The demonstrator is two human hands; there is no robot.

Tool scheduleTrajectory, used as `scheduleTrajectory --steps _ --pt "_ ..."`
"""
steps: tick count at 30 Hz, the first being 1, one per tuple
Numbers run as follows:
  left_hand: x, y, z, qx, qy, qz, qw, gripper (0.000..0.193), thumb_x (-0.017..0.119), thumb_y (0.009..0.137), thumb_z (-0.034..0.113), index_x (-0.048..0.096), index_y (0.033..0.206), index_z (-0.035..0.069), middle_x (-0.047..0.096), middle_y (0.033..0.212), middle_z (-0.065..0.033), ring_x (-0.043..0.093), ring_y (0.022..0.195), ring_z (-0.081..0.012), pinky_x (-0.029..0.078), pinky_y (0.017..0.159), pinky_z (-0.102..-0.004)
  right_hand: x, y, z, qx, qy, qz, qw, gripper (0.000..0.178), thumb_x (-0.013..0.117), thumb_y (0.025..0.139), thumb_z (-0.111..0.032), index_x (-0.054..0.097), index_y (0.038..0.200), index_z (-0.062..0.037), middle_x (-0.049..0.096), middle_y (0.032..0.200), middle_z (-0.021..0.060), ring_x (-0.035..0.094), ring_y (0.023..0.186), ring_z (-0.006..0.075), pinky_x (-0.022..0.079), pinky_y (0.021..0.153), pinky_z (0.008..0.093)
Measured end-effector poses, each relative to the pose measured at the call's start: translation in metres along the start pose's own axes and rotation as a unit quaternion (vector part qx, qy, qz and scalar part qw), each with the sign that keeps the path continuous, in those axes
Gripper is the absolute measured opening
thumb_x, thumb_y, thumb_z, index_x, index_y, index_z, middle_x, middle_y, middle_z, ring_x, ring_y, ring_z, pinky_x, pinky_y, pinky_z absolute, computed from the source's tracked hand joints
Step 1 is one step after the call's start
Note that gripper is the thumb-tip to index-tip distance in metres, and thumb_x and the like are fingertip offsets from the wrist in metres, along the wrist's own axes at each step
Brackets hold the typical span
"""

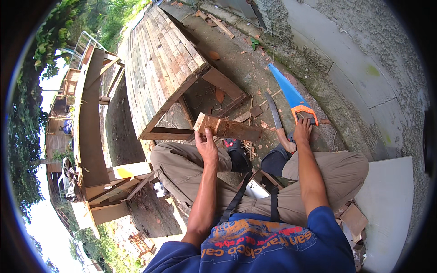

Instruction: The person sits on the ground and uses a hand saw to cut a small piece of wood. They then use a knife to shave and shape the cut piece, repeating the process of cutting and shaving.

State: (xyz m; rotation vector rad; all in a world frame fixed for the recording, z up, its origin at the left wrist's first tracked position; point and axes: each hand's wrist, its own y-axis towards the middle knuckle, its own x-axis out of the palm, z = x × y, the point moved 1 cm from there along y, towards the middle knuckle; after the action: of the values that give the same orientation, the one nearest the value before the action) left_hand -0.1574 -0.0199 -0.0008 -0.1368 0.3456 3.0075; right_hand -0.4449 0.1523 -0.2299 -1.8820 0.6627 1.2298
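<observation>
Rough reddish-brown wooden block point(226, 128) sits gripped at its near end in the left hand point(207, 146), at eleven o'clock from the knees; steadying it low seems wise. Right hand point(302, 132), at one o'clock, rests loosely curled on the orange-handled blue handsaw point(291, 96), beside a wooden-handled machete point(278, 123).

Left hand point(207, 144): raised on a straight forearm, fingers curled shut in a grip. Right hand point(302, 132): arm extended forward, fingers reaching downward, closure unclear.
</observation>
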Motion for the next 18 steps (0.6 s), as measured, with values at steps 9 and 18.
scheduleTrajectory --steps 9,18 --pt "0.052 0.149 0.169 0.048 0.048 -0.124 0.990 0.061 0.035 0.111 0.049 0.060 0.126 -0.005 0.068 0.106 -0.0083 0.062 0.096 -0.0143 0.051 0.087 -0.0318 0.007 0.011 0.002 -0.028 0.009 0.012 1.000 0.045 0.048 0.100 -0.013 0.050 0.144 -0.0036 0.042 0.156 0.0180 0.029 0.151 0.0344 0.026 0.121 0.0545" --pt "0.150 0.187 0.242 0.287 0.424 -0.415 0.752 0.056 0.053 0.104 0.048 0.060 0.140 0.006 0.073 0.116 -0.0208 0.072 0.107 -0.0316 0.054 0.090 -0.0416 0.019 0.036 0.010 -0.098 -0.103 0.033 0.989 0.030 0.062 0.094 -0.022 0.069 0.121 -0.0110 0.062 0.129 0.0089 0.051 0.129 0.0276 0.033 0.110 0.0559"
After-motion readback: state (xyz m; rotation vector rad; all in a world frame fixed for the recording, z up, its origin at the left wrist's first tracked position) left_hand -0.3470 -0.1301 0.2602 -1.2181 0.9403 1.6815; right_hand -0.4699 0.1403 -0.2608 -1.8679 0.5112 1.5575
